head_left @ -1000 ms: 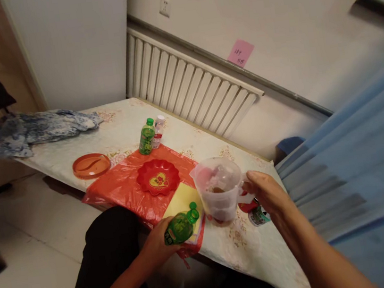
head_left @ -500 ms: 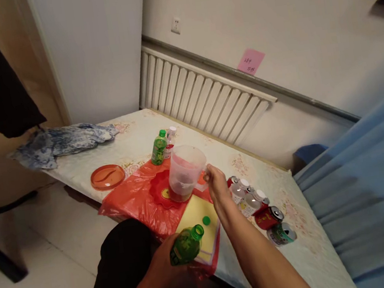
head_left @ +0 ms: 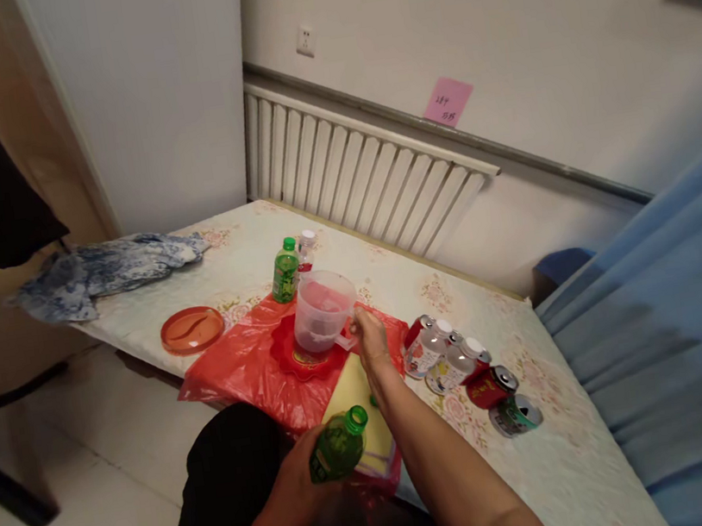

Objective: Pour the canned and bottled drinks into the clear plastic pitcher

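Note:
My left hand (head_left: 302, 474) is wrapped round a green plastic bottle (head_left: 338, 449), uncapped and tilted, close to my knee. My right hand (head_left: 371, 338) is closed on the handle of a translucent plastic jug (head_left: 323, 315). The jug stands upright over a red scalloped dish (head_left: 282, 353); whether its base touches the dish I cannot tell. Under the dish lies a red plastic bag (head_left: 229, 371). A yellow pad (head_left: 347, 385) lies in front of the jug, with a green cap (head_left: 374, 400) on it, partly hidden by my right forearm.
Behind the jug stand a capped green bottle (head_left: 285, 270) and a clear bottle (head_left: 306, 250). Several drinks containers, including a red can (head_left: 489, 387) and a green can (head_left: 514, 416), stand at the right. An orange round lid (head_left: 192, 330) and a patterned cloth (head_left: 122, 265) lie at the left.
My right hand has moved the jug a little to the left and lower, over the red dish. My left hand keeps the green bottle in nearly the same place. The view has shifted slightly.

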`<state>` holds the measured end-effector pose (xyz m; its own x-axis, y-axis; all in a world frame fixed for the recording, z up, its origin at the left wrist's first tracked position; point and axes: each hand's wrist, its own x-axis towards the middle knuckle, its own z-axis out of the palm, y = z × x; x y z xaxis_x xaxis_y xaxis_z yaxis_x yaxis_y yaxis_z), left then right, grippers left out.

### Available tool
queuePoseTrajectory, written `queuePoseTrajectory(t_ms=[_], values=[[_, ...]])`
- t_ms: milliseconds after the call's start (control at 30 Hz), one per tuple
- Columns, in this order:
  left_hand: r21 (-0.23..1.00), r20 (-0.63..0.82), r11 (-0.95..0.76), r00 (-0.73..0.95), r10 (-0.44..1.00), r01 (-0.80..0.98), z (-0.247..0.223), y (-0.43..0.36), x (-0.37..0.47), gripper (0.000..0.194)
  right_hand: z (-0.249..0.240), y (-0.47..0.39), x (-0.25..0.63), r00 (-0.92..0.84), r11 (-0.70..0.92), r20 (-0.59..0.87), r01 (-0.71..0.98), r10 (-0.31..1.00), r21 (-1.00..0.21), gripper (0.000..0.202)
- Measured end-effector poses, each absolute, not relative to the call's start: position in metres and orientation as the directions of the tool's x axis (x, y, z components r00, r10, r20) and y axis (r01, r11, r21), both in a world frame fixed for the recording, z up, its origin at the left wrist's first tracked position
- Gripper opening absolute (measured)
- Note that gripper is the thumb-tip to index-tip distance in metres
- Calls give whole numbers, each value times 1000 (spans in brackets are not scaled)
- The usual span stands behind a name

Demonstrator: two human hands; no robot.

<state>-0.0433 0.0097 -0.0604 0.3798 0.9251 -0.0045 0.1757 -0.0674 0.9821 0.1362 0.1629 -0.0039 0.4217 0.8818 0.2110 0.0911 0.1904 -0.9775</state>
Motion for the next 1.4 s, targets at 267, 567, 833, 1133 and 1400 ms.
queuePoseTrajectory(t_ms=[267, 567, 833, 1133, 1400], values=[[979, -18, -61, 377, 926, 196, -60, 6, -43, 67, -28, 118, 211, 423, -16, 177, 415, 889, -910, 21], [982, -50, -26, 385, 922, 189, -62, 2, -32, 69, -73, 47, 207, 252, -126, 58, 656, 966, -744, 34], [971, -10, -82, 383, 924, 224, -58, 1, -30, 69, -44, 42, 204, 227, -72, 89, 615, 970, -786, 20], [982, 0, -89, 472, 881, 166, -55, -1, -11, 72, 67, -14, 198, -149, 290, 249, 475, 957, -831, 25], [979, 32, -128, 501, 865, 157, -45, -4, -2, 65, 94, -38, 190, -286, 364, 232, 624, 930, -692, 37]])
